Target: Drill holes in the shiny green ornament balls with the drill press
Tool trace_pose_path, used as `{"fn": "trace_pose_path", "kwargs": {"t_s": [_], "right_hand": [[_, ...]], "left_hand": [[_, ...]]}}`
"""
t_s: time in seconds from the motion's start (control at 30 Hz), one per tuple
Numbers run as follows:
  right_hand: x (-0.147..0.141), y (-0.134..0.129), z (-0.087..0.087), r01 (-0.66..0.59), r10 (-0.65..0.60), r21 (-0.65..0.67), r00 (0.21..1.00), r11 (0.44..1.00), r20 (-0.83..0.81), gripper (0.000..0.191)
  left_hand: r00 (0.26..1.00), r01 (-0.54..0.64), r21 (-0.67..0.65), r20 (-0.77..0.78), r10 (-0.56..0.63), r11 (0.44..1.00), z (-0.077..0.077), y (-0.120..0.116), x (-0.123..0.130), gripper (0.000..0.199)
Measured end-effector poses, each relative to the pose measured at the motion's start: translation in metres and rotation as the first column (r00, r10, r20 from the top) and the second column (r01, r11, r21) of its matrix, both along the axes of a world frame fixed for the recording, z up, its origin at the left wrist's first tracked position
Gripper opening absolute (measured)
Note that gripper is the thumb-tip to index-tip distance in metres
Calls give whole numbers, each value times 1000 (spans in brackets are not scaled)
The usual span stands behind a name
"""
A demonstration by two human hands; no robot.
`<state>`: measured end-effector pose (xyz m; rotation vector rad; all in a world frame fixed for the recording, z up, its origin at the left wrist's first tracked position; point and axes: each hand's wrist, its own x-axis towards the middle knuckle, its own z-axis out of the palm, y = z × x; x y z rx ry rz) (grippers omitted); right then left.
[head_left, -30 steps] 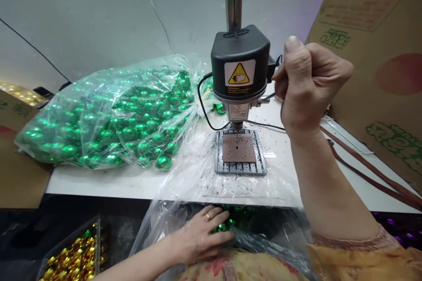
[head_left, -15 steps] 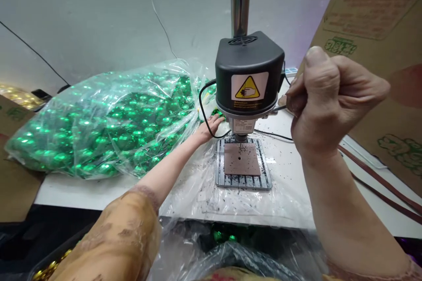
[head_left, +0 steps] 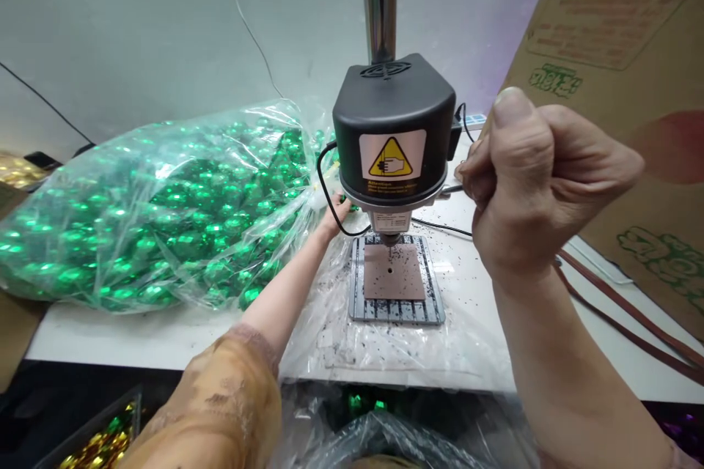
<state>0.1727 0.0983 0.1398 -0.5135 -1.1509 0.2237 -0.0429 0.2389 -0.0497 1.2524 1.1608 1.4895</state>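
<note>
One tightly curled right grip holds the lever.

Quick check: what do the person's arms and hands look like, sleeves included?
No glove shows on the right hand or the partly hidden left hand; no ring is visible. The left sleeve is mustard-brown with darker patches and a dusty-pink cuff. On the right, a sliver of pinkish trim shows at the frame's edge.
</note>
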Motion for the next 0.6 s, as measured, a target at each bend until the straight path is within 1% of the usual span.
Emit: {"fn": "trace_pose_path", "kwargs": {"t_s": [0.07, 0.13, 0.2, 0.23, 0.3, 0.33, 0.4, 0.43, 0.5, 0.6], "right_hand": [[0, -1, 0, 6, -6, -10, 1000, 1000, 8, 40], [0, -2, -1, 11, -11, -14, 1000, 1000, 7, 40], [0, -2, -1, 3, -3, -14, 1000, 1000, 3, 40], [0, -1, -2, -4, 5, 3, 1000, 1000, -7, 40], [0, 0, -3, -24, 25, 46, 999, 999, -25, 40], [0, 1, -3, -32, 34, 62, 999, 998, -34, 40], [1, 2, -4, -42, 44, 64, 999, 997, -30, 41], [1, 3, -5, -45, 46, 60, 999, 997, -20, 42], [3, 3, -6, -46, 47, 52, 999, 998, -8, 44], [4, 3, -6, -43, 43, 12, 999, 999, 13, 46]], "left_hand": [[998, 3, -48, 70, 0, 999, -3, -22, -12, 36], [982, -6, -96, 186, 24, 995, -2, -51, -25, 43], [950, -50, -114, 301, 83, 992, 1, -84, -32, 44], [935, -88, -106, 335, 119, 990, 3, -101, -33, 43], [908, -152, -81, 382, 171, 985, 5, -135, -26, 41], [901, -163, -72, 396, 178, 984, 5, -150, -19, 41], [909, -129, -75, 390, 148, 989, 2, -174, 2, 43], [921, -98, -82, 370, 122, 992, -1, -181, 13, 45], [954, -55, -86, 291, 78, 995, -8, -188, 35, 48], [989, -42, -39, 143, 47, 998, -15, -179, 53, 51]]}}
